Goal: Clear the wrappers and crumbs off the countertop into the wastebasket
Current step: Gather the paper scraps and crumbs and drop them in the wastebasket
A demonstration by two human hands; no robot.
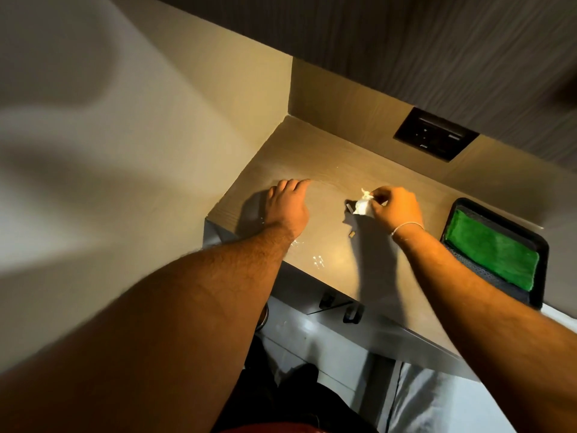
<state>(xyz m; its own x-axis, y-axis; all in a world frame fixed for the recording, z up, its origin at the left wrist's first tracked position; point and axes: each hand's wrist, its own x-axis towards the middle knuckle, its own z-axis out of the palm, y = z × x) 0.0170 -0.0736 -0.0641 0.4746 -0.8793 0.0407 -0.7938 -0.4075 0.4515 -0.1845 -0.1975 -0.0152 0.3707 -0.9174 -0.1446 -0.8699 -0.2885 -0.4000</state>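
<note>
Now the right hand (395, 207) is pinching a crumpled white wrapper (363, 206) just above the surface (327, 170), while the left hand (287, 201) is lying flat, fingers spread, holding nothing; crumbs (318, 260) are sitting near the front edge.

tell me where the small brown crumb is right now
In the head view, the small brown crumb lies on the beige countertop, just nearer than the right hand pinching a white crumpled wrapper.

No text, label or number can be read; markings on the dark socket panel (435, 134), far right, are blurred.
</note>
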